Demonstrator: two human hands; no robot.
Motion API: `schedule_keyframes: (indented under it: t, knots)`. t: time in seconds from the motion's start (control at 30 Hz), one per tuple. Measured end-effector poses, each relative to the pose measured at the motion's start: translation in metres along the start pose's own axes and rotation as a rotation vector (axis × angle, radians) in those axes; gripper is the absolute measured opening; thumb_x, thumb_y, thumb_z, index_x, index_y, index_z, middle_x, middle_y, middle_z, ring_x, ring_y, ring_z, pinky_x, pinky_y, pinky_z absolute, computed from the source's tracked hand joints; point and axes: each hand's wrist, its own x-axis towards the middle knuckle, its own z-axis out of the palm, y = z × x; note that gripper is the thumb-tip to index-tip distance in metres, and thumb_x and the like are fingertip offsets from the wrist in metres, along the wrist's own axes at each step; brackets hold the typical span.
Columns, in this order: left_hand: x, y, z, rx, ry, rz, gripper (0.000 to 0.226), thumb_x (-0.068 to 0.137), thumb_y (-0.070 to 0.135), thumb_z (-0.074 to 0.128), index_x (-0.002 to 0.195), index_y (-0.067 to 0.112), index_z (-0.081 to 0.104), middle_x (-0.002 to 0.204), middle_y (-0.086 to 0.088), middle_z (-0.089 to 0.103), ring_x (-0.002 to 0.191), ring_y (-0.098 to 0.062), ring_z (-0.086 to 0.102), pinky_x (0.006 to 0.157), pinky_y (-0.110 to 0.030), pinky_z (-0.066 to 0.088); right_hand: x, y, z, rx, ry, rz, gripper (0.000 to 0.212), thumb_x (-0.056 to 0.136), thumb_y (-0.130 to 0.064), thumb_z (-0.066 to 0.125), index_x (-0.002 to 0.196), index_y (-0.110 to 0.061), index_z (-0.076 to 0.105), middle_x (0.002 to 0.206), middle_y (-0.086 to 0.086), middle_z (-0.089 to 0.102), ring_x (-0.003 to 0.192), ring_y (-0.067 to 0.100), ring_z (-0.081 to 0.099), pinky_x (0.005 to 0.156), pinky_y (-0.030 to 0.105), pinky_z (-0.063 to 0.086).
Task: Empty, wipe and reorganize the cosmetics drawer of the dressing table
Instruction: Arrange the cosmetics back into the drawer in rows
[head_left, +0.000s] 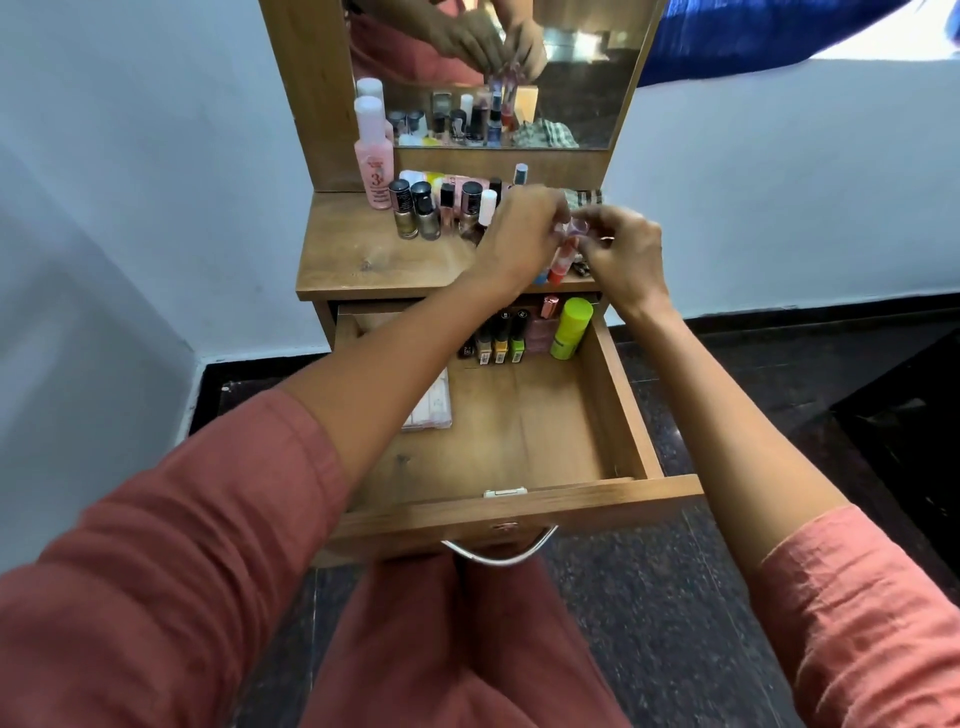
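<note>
The cosmetics drawer (519, 431) stands pulled fully out at the centre of the frame, a light wooden box with a curved metal handle (498, 553) on its front panel. Most of its floor is bare. Along the back wall stands a row of small nail polish bottles (501, 338) with dark caps, a lime-green canister (570, 328) leaning at the right end, and a flat white packet (432, 408) lies by the left wall, partly under the forearm.

Above the drawer, both hands meet over the right part of the bench (363, 257). The left hand (519, 239) has its fingers curled round a few slim tubes (562, 262) with red contents, and the right hand (626, 254) pinches them at their pale pink caps – the motion blur hides finer detail.

Behind the hands on the bench stands a cluster of nail polish bottles (415, 210), a tall pink bottle (373, 166) with a white cap, and a checked cloth (589, 197). The mirror (571, 78) rises behind them – reflecting hands and bottles. The walls are pale blue-white, the floor (649, 597) dark speckled stone, and blue fabric (753, 36) shows in the upper right of the frame.
</note>
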Motion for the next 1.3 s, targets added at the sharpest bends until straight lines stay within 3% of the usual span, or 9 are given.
schedule_keyframes:
  t: [0.07,0.17,0.53,0.7,0.8,1.3]
  knots:
    - [-0.011,0.002,0.005,-0.048,-0.026,-0.015,0.016,0.084,0.008,0.063,0.099,0.003,0.067,0.092,-0.005,0.065,0.080,-0.010,0.054,0.063,-0.005,0.041,-0.012,0.005,-0.003,-0.012,-0.020,0.001,0.025,0.080,0.002,0.060,0.104,0.000,0.067,0.101,0.019,0.068,0.090,0.025,0.063,0.075,0.013,0.043]
    - [-0.024,0.005,0.014,-0.091,-0.070,-0.008,0.019,0.081,0.011,0.067,0.098,0.002,0.068,0.096,-0.011,0.068,0.087,-0.017,0.062,0.076,-0.024,0.051,-0.029,0.014,-0.004,-0.028,-0.049,0.004,0.024,0.080,0.004,0.060,0.103,0.002,0.067,0.100,0.021,0.068,0.091,0.029,0.064,0.074,0.010,0.041]
    - [-0.048,-0.007,0.066,-0.050,-0.232,-0.120,0.020,0.083,0.007,0.062,0.102,0.008,0.068,0.106,-0.013,0.066,0.100,-0.024,0.060,0.080,-0.027,0.044,-0.060,0.062,0.013,-0.110,-0.138,0.112,0.024,0.076,0.007,0.059,0.097,0.001,0.068,0.097,0.020,0.067,0.090,0.030,0.063,0.079,0.019,0.042]
    - [-0.050,-0.015,0.083,-0.052,-0.278,-0.175,0.019,0.083,0.005,0.062,0.101,0.007,0.068,0.105,-0.014,0.064,0.101,-0.027,0.059,0.082,-0.030,0.045,-0.068,0.071,0.017,-0.131,-0.173,0.171,0.022,0.075,0.007,0.058,0.094,0.001,0.068,0.099,0.019,0.064,0.090,0.030,0.062,0.084,0.034,0.051]
    - [-0.051,-0.017,0.091,-0.065,-0.288,-0.209,0.019,0.082,0.005,0.063,0.100,0.006,0.068,0.110,-0.015,0.064,0.109,-0.028,0.058,0.088,-0.031,0.046,-0.068,0.072,0.019,-0.146,-0.185,0.165,0.020,0.075,0.007,0.058,0.092,0.002,0.067,0.097,0.019,0.062,0.090,0.030,0.060,0.082,0.035,0.050]
    - [-0.055,-0.010,0.103,-0.086,-0.213,-0.245,0.016,0.082,0.001,0.061,0.098,0.002,0.061,0.110,-0.016,0.059,0.107,-0.031,0.056,0.083,-0.035,0.045,-0.069,0.074,0.025,-0.274,-0.193,0.111,0.018,0.078,0.001,0.060,0.096,0.000,0.065,0.102,0.019,0.059,0.099,0.033,0.053,0.083,0.041,0.047]
